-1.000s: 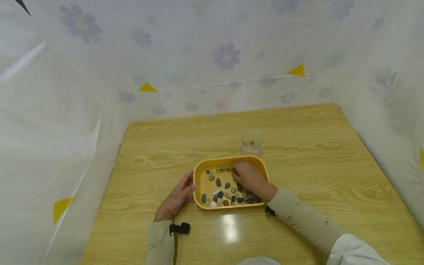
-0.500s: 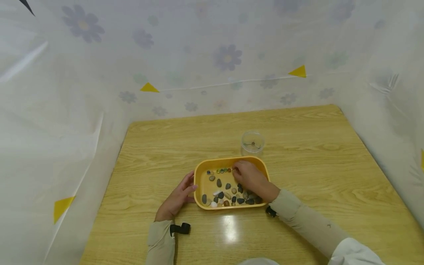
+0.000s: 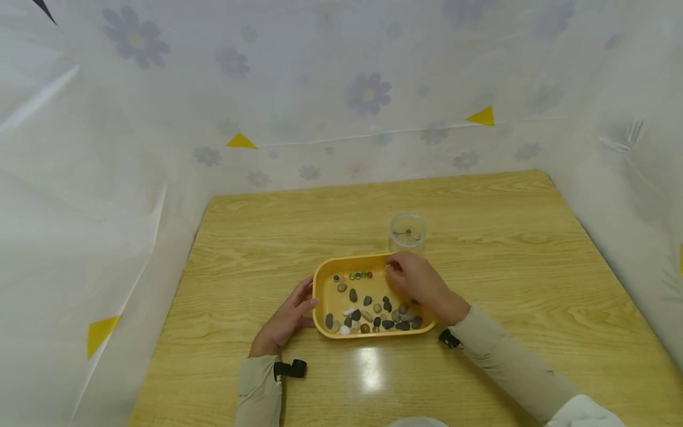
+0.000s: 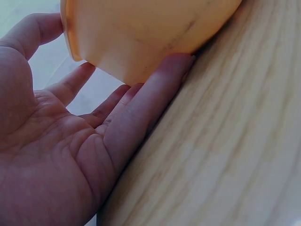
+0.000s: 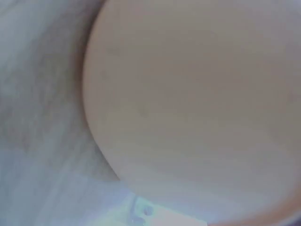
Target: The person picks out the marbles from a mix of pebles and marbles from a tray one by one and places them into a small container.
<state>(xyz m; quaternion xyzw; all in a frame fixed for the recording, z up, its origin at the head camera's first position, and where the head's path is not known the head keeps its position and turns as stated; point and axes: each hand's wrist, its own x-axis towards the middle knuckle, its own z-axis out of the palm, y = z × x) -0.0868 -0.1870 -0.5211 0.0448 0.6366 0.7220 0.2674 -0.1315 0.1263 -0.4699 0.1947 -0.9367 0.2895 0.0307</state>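
Resting against the left end of the yellow tray (image 3: 331, 301), the left hand (image 3: 285, 314) has its thumb at the rim and its fingers fairly straight along the outer wall. The tray sits on the tabletop (image 3: 256, 237), in front of the person. The right hand (image 3: 423, 281) is over the tray's far right part, fingers curled near the far wall; whether they pinch anything I cannot tell (the right wrist view is too blurred to help).

Along the far side inside lies a broken row of glass marbles (image 3: 364, 275), while the stones (image 3: 367, 300) are scattered mostly over the near half. Just behind the tray stands a clear cup (image 3: 408, 245) with a few small items in it, too small to identify. Judging by this layout, the work looks partly done: marbles and stones appear mostly separated, but several marbles remain in the tray, and the stones lie in no clear order.
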